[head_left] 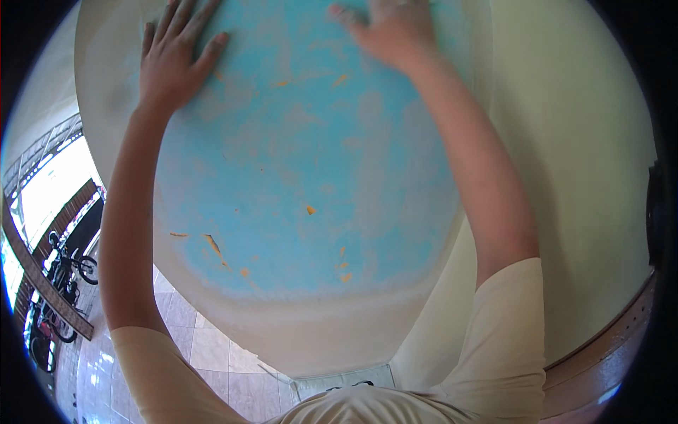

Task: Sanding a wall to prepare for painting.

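A wall panel [296, 148] with worn blue paint, whitish smears and small orange chipped spots fills the middle of the picture. My left hand [172, 66] lies flat against its pale upper left part, fingers spread, with nothing visible in it. At the top edge, over the blue paint on the right, is my right hand [394, 32]; it is blurred and its upper part is cut off by the frame, so whether it holds something under the palm is hidden.
A plain pale wall [572, 175] adjoins on the right, above a brown wooden piece [604, 355] at the lower right. Below left lies a tiled floor [206, 350]. Beyond an opening at the far left stand a motorcycle [66, 265] and a bicycle [42, 352].
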`<action>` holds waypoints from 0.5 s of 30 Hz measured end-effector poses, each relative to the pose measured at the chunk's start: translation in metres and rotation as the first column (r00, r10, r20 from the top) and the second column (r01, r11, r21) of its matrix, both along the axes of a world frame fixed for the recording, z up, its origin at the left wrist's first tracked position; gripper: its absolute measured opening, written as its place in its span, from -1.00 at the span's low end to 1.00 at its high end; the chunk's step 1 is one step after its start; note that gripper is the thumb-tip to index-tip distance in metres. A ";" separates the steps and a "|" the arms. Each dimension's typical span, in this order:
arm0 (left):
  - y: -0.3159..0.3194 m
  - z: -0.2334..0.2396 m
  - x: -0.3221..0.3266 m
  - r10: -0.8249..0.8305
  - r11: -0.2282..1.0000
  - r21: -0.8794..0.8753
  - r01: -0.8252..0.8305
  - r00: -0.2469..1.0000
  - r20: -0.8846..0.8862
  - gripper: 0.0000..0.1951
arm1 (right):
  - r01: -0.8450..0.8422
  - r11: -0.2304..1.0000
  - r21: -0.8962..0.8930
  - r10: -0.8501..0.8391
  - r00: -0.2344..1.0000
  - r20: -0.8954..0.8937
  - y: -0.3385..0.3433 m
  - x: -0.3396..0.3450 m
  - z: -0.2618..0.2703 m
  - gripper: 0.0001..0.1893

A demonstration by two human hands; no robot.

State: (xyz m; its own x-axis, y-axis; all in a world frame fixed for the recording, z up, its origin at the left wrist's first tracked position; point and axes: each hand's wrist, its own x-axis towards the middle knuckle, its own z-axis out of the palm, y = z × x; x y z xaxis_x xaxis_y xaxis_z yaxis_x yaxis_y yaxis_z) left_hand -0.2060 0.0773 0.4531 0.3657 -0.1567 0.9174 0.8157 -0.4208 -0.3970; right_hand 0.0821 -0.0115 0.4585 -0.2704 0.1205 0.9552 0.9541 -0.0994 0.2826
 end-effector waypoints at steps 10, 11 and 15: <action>-0.002 0.004 -0.055 0.083 0.965 -0.259 -0.043 0.986 0.143 -0.35 | 0.209 0.972 -0.112 -0.229 0.946 -0.230 -0.031 -0.006 0.016 -0.19; 0.000 0.003 -0.058 0.076 0.966 -0.257 -0.034 0.985 0.153 -0.36 | 0.239 0.966 -0.093 -0.255 0.933 -0.253 -0.022 -0.013 0.014 -0.20; -0.001 0.004 -0.061 0.093 0.966 -0.256 -0.048 0.982 0.167 -0.36 | 0.120 0.992 -0.026 -0.116 0.987 0.113 0.009 -0.069 -0.038 -0.25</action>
